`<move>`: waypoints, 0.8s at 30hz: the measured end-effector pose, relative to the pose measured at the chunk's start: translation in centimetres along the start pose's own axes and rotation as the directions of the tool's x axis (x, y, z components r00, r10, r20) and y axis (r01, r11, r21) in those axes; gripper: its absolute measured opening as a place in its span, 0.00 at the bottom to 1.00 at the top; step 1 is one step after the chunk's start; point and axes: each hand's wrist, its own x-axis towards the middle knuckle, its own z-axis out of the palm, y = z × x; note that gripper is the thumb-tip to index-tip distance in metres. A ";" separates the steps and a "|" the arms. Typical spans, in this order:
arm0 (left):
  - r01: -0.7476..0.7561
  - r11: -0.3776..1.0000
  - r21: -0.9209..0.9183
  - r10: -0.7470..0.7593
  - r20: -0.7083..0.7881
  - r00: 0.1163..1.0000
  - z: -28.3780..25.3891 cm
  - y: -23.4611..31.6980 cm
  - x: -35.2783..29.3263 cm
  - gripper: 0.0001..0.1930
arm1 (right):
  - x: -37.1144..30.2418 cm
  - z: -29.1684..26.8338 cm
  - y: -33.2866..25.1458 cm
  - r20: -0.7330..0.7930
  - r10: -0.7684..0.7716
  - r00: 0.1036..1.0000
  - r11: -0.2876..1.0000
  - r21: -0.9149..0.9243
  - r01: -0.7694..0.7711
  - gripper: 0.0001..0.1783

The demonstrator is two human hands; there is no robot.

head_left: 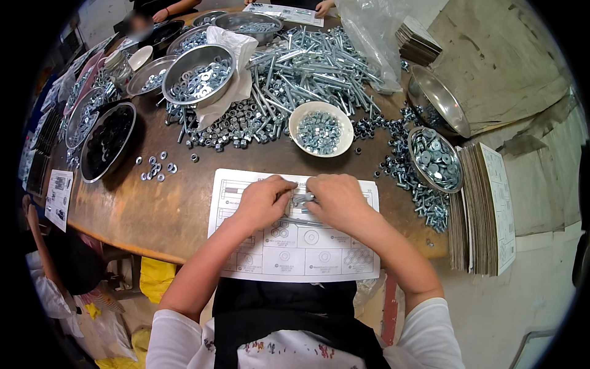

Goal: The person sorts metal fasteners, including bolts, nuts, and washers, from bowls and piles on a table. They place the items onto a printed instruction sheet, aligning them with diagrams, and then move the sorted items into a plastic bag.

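Your left hand [264, 200] and right hand [337, 198] meet over the upper middle of the printed sheet [295, 246], fingers curled in and pinching a small bright metal part [302, 198] between them, apparently a bolt with something being fitted to it; your knuckles hide exactly how it is gripped. With so little of the part held, it could slip and roll off the sheet, and the near edge of the surface [160, 215] lies close below, so a dropped piece would likely go to the floor by your lap. The sheet overhangs that near edge, and a push from your forearms could slide it and shift whatever lies on it. Just beyond your hands stands a white bowl of nuts [319, 130]; a quick reach could tip it. A few loose washers [155, 166] lie to your left, and a steel dish of washers [435, 160] sits to your right beside a stack of flat cards [485, 209], with bolts scattered near it that could be swept off the far right edge. Farther out, a heap of long bolts [307, 61] covers the brown round surface, with a steel bowl of washers [199, 75] on a white cloth, a dark tray [108, 141], and more pans. At the far rim another person's hand [324, 7] rests on a paper.
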 end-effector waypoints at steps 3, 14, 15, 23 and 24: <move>0.116 0.993 -0.034 -0.107 0.216 0.971 -2.2 1.7 -2.2 0.32 | 0.4 2.0 0.3 0.080 0.013 0.997 0.997 0.068 -0.018 0.08; -0.073 0.990 0.117 0.070 0.029 0.997 1.8 3.0 -1.0 0.25 | -2.6 0.3 8.0 -0.277 0.461 0.843 0.797 0.547 -0.256 0.13; -0.079 0.990 0.118 0.078 0.015 0.997 1.8 3.2 -0.6 0.25 | -2.3 0.3 9.5 -0.377 0.499 0.780 0.812 0.518 -0.270 0.13; -0.181 0.976 0.117 0.189 -0.058 0.980 2.6 2.0 -1.1 0.25 | 5.9 1.0 21.2 -0.444 0.565 0.695 0.798 0.082 -0.597 0.15; -0.179 0.976 0.121 0.188 -0.064 0.980 2.6 1.9 -1.1 0.25 | 7.1 0.8 21.9 -0.394 0.599 0.697 0.771 0.051 -0.634 0.16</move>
